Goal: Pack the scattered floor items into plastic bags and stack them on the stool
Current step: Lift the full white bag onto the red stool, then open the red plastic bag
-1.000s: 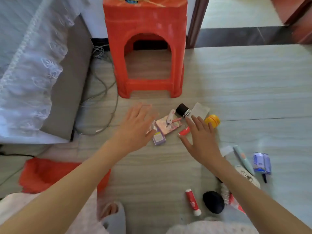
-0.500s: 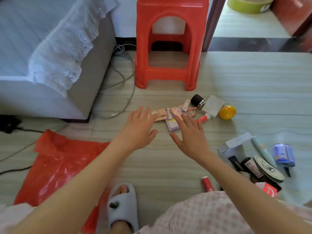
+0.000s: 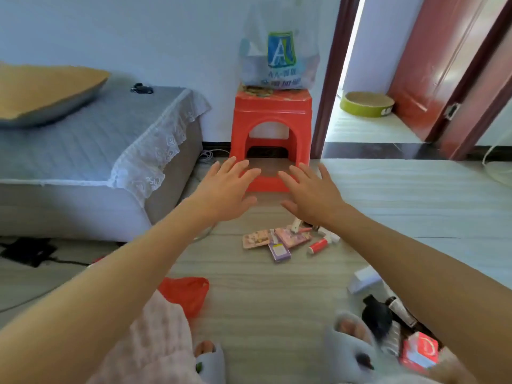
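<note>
Ahead, stool [image 3: 273, 117] (bag [image 3: 279, 59] atop) beyond left hand [image 3: 225, 194] and right hand [image 3: 311, 196].

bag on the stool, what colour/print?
Translucent white plastic bag with a blue-and-green logo showing a white "A", blue text beneath; head view.

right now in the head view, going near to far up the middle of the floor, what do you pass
red plastic bag → purple box → pink card packets → red stool → white plastic bag on top of it
</note>
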A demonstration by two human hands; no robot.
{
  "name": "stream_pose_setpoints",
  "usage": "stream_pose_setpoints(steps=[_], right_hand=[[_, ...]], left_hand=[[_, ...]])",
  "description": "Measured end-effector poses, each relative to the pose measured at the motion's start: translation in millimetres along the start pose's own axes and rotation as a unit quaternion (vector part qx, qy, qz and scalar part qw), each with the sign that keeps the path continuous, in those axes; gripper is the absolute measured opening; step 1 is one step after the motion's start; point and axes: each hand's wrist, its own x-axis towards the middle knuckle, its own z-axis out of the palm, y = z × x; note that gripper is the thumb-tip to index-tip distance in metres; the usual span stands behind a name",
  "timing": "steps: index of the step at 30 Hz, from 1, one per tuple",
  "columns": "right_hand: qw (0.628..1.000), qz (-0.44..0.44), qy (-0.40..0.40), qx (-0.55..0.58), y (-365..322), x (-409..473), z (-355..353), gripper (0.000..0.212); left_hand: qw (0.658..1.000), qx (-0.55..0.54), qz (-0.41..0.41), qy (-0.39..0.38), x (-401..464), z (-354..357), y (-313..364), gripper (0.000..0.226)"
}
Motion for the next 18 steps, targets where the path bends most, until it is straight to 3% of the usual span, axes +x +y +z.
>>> stream_pose_setpoints(steps=[8,15,18], right_hand=[[0.996,-0.054,-0.052,0.040,-9.3,39.6,19.9,0.067],[0.978,-0.133,-0.131,0.097,-55.0,111.9,117.8,0.065],[0.963,-0.164,-0.174,0.124,-84.6,133.1,171.7,0.064]], left_hand=[[0.997,-0.039,-0.066,-0.030,-7.4,6.9,-52.3,0.058],[0.977,-0.086,-0.154,-0.116,-25.9,122.5,-115.4,0.067],[0.956,-0.078,-0.186,-0.213,-40.8,181.4,-133.4,0.059]])
